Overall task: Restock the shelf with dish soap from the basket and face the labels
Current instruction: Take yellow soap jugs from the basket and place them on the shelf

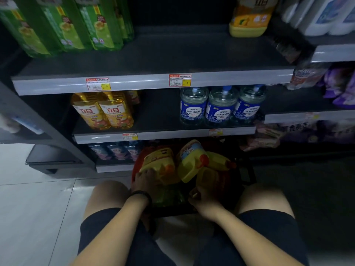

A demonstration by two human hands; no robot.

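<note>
left hand (145, 179) is clamped over the near end of a yellow dish soap jug (158, 163) lying on its side in the red basket (134, 174), fingers wrapped over the base edge, probably to tip it up and lift it out. right hand (203, 196) is closed on the handle end of another yellow jug (206, 175) low in the basket, just right of the left hand; grip looks firm but the fingertips are hidden in shadow. between and just beyond the two hands a third jug (190, 160) lies tilted, blue-and-white label up, orange cap pointing right. below the hands, near the basket's near wall, something green and clear (169, 196), likely a bottle, too dark to tell. basket sits on the floor between the person's knees, right up against the bottom shelf, so each lift is a short reach forward. jugs are piled loosely on their sides, labels every which way, so each needs turning upright and label-out. well above the hands the top shelf (153, 54) has a wide bare stretch between the green bottles (67, 25) and a single yellow jug (249, 18) that matches the basket stock; that gap reads as the target. middle shelf, nearer the hands, holds amber bottles (103, 110) and blue-label bottles (221, 106), all facing forward.
</note>
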